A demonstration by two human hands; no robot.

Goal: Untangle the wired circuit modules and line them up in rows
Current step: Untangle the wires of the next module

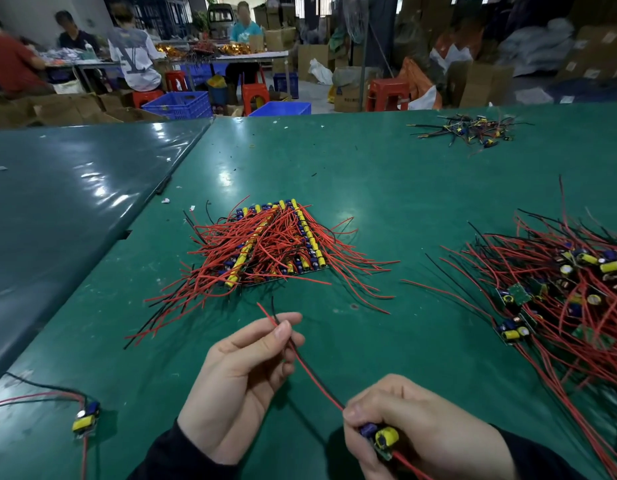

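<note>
My right hand (421, 424) grips one circuit module (383, 439) with yellow and blue parts at the bottom of the view. Its red and black wires (310, 372) stretch up and left to my left hand (241, 379), which pinches them between thumb and fingers. Ahead on the green table (386, 188) lies a stack of modules lined up in rows (276, 244), their red wires fanning out to both sides. A tangled heap of modules (570, 292) lies at the right. A single module (87, 415) sits near the bottom left edge.
A small pile of loose modules and wires (473, 129) lies at the far right of the table. A darker table (68, 188) adjoins on the left. Beyond are people seated at tables, blue crates (179, 103), red stools and cardboard boxes.
</note>
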